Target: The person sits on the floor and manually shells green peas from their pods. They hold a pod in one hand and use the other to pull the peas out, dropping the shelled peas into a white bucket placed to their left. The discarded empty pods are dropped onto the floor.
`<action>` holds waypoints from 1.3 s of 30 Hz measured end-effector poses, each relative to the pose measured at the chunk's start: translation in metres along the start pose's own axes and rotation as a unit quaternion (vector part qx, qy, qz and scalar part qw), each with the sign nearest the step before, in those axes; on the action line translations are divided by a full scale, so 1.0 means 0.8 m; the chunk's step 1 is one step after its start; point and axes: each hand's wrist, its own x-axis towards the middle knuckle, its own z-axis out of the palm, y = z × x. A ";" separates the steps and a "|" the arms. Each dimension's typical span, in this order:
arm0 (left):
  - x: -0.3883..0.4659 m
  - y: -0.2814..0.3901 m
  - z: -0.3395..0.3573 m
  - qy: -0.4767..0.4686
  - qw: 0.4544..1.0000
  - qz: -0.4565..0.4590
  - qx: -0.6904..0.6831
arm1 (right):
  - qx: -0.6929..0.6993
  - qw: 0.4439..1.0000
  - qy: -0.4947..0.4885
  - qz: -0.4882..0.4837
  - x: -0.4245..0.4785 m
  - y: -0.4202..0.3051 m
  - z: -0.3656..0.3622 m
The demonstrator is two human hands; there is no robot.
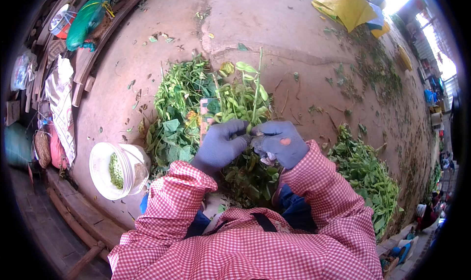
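Note:
A soybean stalk [255, 96] with green pods stands upright between my two hands. My left hand [223, 144], in a grey glove, has its thumb and fingertips at the stalk's lower end. My right hand [281, 142], gloved alike with a hole showing skin on the back, pinches the stalk from the other side. A pale scrap shows under its fingers; I cannot tell what it is. Just beyond the hands lie more pods [232, 109] on stems. To the left is a heap of leafy soybean plants [180, 96]. Dark leaves [252, 179] lie below my hands.
A white plastic bucket [138, 173] with green beans or pods [116, 171] inside stands at left. Another plant heap [368, 184] lies at right. Wooden planks [106, 26] with a green sack [88, 20] line the left side. A yellow sheet [346, 9] lies at far right.

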 end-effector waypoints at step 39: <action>-0.009 0.018 -0.001 -0.011 0.943 -0.202 -0.264 | -0.060 0.997 -0.043 -0.025 0.000 0.003 -0.014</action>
